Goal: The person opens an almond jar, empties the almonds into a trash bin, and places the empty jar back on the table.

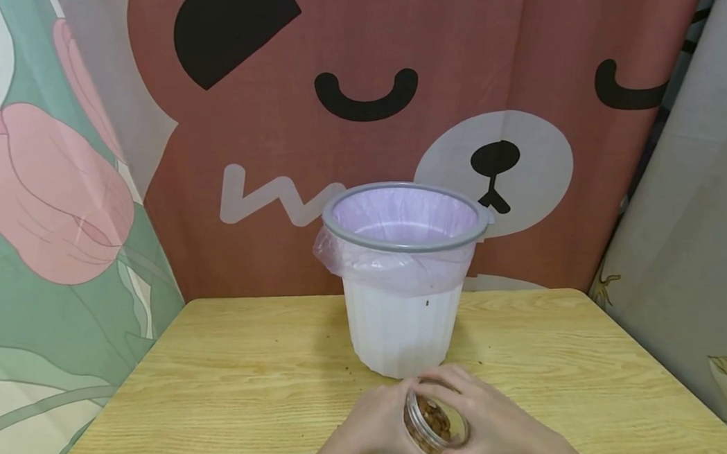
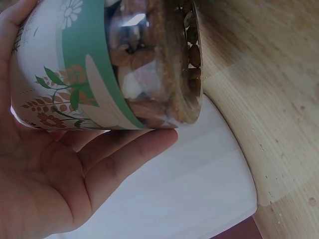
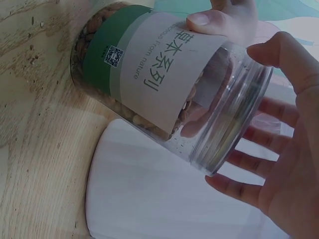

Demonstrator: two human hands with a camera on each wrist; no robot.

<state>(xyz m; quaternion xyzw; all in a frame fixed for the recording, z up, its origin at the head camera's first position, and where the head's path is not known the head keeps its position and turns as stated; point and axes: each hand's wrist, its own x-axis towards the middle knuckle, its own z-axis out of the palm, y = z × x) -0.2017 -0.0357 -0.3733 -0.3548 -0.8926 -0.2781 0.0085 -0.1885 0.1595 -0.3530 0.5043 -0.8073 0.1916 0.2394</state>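
Observation:
A clear plastic jar (image 3: 149, 74) with a green and white printed label contains brown nuts. It is tilted between both hands near the table's front edge. My left hand (image 1: 377, 419) grips the jar's body, its fingers reaching along the label in the left wrist view. At the top end, my right hand (image 1: 492, 422) holds the clear lid (image 3: 234, 124), with thumb on one side and fingers spread around the other. Through the lid, nuts (image 1: 433, 420) show in the head view. The right wrist view shows an unfilled space between the nuts and the lid.
A white bin (image 1: 401, 319) with a grey rim and a thin purple liner (image 1: 392, 270) stands just beyond the hands. Small crumbs dot the wooden table (image 1: 236, 372). Behind it hangs a brown cloth (image 1: 269, 138) with a cartoon bear print; printed curtains flank both sides.

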